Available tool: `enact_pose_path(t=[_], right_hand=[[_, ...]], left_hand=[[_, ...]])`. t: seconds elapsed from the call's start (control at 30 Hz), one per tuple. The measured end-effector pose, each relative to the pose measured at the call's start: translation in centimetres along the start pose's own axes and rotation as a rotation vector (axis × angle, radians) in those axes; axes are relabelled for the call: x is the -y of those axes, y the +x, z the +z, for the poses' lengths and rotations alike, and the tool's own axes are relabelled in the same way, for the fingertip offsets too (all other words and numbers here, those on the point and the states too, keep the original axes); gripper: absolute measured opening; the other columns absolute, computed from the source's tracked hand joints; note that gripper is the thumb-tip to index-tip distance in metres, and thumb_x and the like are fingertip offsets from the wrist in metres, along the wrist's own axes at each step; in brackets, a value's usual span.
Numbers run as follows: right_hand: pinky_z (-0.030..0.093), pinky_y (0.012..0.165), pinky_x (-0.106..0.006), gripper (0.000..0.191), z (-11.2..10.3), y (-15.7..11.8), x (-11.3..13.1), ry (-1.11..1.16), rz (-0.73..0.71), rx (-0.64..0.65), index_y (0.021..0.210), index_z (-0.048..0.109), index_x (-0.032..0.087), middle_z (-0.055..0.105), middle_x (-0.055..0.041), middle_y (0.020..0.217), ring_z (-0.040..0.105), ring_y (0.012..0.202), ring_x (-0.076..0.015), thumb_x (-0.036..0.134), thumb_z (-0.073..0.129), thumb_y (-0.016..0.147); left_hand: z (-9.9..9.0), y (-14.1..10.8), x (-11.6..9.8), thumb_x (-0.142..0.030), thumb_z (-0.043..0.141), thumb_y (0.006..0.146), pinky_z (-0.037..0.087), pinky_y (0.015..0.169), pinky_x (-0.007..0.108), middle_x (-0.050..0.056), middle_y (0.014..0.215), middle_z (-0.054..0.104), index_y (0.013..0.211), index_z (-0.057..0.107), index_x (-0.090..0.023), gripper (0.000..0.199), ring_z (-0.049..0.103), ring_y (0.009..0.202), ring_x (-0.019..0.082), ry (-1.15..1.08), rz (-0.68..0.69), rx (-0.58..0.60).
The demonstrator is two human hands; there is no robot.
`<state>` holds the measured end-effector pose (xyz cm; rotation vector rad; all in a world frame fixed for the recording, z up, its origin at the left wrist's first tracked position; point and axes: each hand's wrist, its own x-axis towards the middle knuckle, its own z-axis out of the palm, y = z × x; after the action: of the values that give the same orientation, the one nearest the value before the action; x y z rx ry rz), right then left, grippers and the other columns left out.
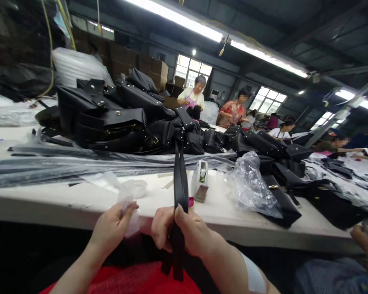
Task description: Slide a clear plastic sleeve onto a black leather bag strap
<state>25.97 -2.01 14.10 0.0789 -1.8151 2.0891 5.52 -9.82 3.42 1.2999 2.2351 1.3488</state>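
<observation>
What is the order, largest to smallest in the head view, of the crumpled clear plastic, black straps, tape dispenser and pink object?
1. Crumpled clear plastic and black straps: unsure; the straps look longer and come nearer the camera, the plastic looks wider.
2. Tape dispenser
3. Pink object

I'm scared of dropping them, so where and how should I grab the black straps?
I'd pinch the flat stretch of the black straps just beyond the right grip, coming from the left. They run side by side, narrow enough to take together, and the white box stands close on their right.
</observation>
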Motion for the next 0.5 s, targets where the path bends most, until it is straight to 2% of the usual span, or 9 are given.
enact_pose_path(t=[0.07, 0.13, 0.23, 0.37, 0.43, 0.5], right_hand=[[0.035, 0.053, -0.026, 0.071, -0.8, -1.4, -1.0, -0.166, -0.029, -0.008, 0.071, 0.067, 0.014, 0.056, -0.0062, 0.073, 0.046, 0.056, -0.0099, 0.067, 0.026, 0.094], [0.036, 0.055, -0.025, 0.073, -1.9, -2.2, -2.1, -0.282, 0.014, -0.1, 0.073, 0.07, 0.015, 0.055, -0.0053, 0.069, 0.047, 0.059, -0.0109, 0.067, 0.025, 0.094], [0.032, 0.046, -0.023, 0.072, -3.1, -2.5, -3.6, -0.341, 0.089, -0.275, 0.068, 0.07, 0.015, 0.051, -0.003, 0.055, 0.045, 0.051, -0.0105, 0.071, 0.031, 0.09], [0.031, 0.04, -0.021, 0.057, -3.4, -2.2, -4.1, -0.284, -0.053, -0.629, 0.063, 0.066, 0.015, 0.052, -0.0007, 0.049, 0.046, 0.044, -0.0092, 0.068, 0.054, 0.082], [0.032, 0.038, -0.02, 0.053, -3.3, -1.8, -3.7, -0.223, -0.111, -0.758, 0.062, 0.063, 0.015, 0.052, 0.0003, 0.049, 0.046, 0.04, -0.0089, 0.065, 0.059, 0.081], [0.032, 0.035, -0.02, 0.051, -3.3, -1.5, -3.1, -0.154, -0.145, -0.882, 0.063, 0.061, 0.016, 0.051, 0.0016, 0.048, 0.046, 0.038, -0.009, 0.064, 0.06, 0.08]], left_hand=[[-1.0, -3.4, -1.0, -0.061, 0.05, 0.083, 0.05, 0.081, 0.031, 0.006, 0.09, 0.074, 0.085, 0.073, -0.021, 0.046, 0.067, 0.088, 0.026, -0.083, 0.038, 0.1], [-2.0, -6.3, -1.7, -0.057, 0.054, 0.086, 0.05, 0.081, 0.029, 0.006, 0.093, 0.073, 0.089, 0.073, -0.02, 0.041, 0.067, 0.089, 0.024, -0.23, 0.009, 0.211], [-3.0, -9.6, -2.3, -0.052, 0.055, 0.089, 0.05, 0.083, 0.026, 0.008, 0.098, 0.072, 0.084, 0.071, -0.018, 0.039, 0.066, 0.092, 0.021, -0.493, -0.095, 0.358], [-3.2, -12.4, -2.3, -0.041, 0.058, 0.091, 0.049, 0.086, 0.027, 0.007, 0.09, 0.071, 0.072, 0.069, -0.016, 0.033, 0.065, 0.09, 0.02, -0.801, -0.111, 0.522], [-2.9, -13.1, -2.2, -0.04, 0.056, 0.093, 0.051, 0.08, 0.028, 0.007, 0.081, 0.07, 0.071, 0.068, -0.016, 0.035, 0.065, 0.083, 0.02, -0.945, -0.139, 0.6], [-2.5, -13.3, -2.3, -0.041, 0.054, 0.094, 0.051, 0.075, 0.028, 0.007, 0.076, 0.069, 0.073, 0.068, -0.015, 0.036, 0.065, 0.076, 0.019, -0.986, -0.17, 0.663]])
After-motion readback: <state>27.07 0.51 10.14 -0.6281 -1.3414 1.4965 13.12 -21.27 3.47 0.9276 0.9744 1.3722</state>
